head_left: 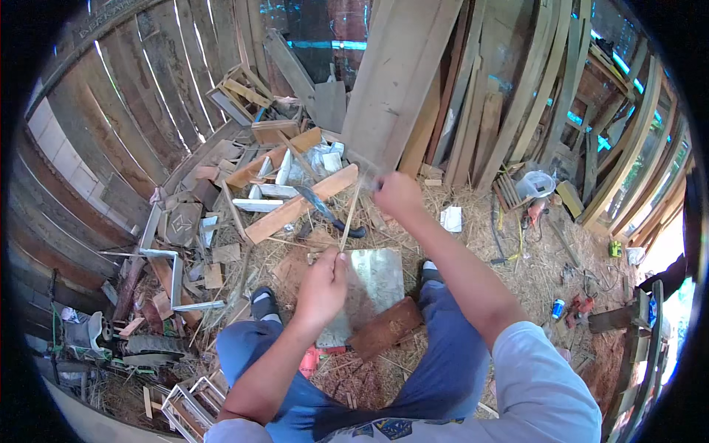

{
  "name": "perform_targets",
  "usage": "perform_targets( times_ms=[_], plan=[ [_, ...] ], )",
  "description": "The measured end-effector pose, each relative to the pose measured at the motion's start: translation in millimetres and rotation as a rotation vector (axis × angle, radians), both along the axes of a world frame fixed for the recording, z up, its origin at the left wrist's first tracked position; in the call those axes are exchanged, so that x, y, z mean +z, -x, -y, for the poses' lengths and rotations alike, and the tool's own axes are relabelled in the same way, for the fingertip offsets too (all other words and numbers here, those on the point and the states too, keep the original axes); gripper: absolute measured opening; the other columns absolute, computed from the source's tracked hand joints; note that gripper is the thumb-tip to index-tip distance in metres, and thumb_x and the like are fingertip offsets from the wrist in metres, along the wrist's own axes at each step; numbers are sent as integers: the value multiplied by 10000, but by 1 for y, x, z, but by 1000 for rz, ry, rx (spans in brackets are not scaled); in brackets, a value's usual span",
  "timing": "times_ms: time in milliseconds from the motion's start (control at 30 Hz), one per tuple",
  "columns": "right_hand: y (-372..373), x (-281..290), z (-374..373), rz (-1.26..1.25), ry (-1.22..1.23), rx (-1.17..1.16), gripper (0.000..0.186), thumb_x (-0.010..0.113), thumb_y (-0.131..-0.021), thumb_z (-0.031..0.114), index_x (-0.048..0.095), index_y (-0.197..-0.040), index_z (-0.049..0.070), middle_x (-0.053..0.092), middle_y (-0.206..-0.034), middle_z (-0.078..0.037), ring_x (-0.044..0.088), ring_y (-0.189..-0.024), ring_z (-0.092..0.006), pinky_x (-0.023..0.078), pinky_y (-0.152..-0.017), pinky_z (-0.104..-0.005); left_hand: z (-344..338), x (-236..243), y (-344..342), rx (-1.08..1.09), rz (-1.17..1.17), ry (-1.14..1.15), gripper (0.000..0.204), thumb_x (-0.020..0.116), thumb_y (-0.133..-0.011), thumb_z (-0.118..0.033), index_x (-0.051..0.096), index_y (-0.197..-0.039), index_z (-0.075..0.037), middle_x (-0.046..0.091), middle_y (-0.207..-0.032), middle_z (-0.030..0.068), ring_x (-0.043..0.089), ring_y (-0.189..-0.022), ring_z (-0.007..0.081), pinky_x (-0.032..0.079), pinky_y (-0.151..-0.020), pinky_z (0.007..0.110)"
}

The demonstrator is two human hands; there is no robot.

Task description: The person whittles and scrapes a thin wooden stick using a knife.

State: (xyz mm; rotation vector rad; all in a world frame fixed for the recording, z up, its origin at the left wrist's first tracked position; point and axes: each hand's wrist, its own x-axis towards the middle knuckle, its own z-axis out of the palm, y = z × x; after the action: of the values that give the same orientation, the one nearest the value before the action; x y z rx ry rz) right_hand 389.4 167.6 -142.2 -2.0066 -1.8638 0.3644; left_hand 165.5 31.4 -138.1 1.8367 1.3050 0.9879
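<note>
My left hand [323, 289] is closed around the lower end of a thin wooden stick [351, 214], which stands up tilted above a pale, worn board [380, 269] between my feet. My right hand [399, 196] is a fist, raised beyond and to the right of the left one. From it a motion-blurred tool [363, 171] points up and left, close to the stick's upper end; its kind cannot be made out. A machete [319, 203] with a dark, curved handle lies behind the stick. Nearer me, a reddish-brown wood block [387, 327] rests against the pale board.
Planks [292, 208] and scrap wood are heaped at the far left. Tall boards [402, 81] lean on the back wall. Straw covers the floor around a clear plastic tub [536, 184], a blue can [557, 308] and a red power tool [580, 311] at right. A white frame [177, 280] stands left.
</note>
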Motion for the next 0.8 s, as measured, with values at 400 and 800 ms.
perform_targets(
  times_ms=[400,800],
  plan=[
    [18,-18,22,-101,-58,-4,335,632,-871,354,797,-1032,111,748,-905,-198,730,-863,-400,586,-825,-495,-28,-25,16,51,233,308,269,496,-1065,-235,558,-950,-1,592,-761,159,603,-711,268,462,-681,370],
    [44,-8,33,115,-49,206,208,642,-837,273,801,-947,195,748,-849,-141,729,-776,-348,585,-764,-492,-16,-2,-2,93,-141,-32,282,478,-1053,-215,595,-911,-1,616,-744,234,617,-706,452,480,-668,504]
  ],
)
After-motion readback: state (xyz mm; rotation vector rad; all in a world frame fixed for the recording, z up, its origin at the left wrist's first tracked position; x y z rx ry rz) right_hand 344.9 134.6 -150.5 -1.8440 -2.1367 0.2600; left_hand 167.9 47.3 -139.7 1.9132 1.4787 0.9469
